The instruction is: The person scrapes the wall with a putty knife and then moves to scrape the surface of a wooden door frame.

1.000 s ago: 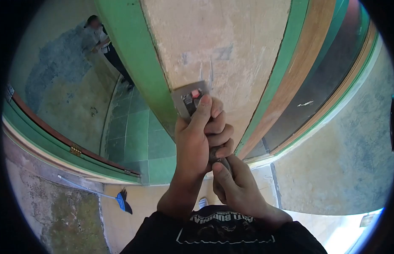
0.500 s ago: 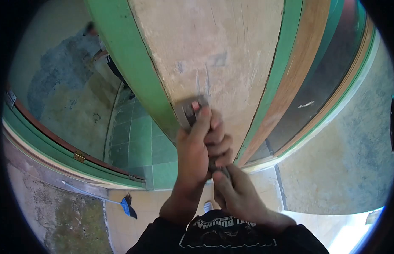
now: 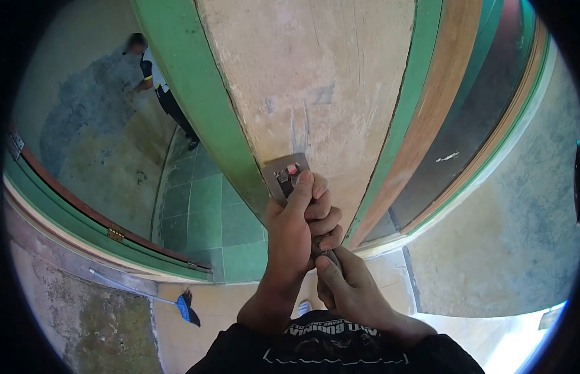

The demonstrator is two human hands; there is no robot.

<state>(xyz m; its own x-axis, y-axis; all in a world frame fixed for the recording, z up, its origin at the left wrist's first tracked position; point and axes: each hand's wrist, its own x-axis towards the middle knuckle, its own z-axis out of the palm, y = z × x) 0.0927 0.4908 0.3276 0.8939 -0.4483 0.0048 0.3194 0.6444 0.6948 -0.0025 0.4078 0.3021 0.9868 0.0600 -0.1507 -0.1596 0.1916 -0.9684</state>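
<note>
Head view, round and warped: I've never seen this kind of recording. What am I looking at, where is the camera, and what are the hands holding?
There is no machine here. A camera worn on a person's head looks forward and down through a wide lens, which bends straight lines. The two hands at the bottom are the wearer's own. The left hand is clamped around a scraper, one finger pressing on its metal blade, which lies against the pale panel. The right hand grips the handle lower down. Green trim borders the panel. Far off on the left stands another person, and a blue broom lies on the floor.
</note>
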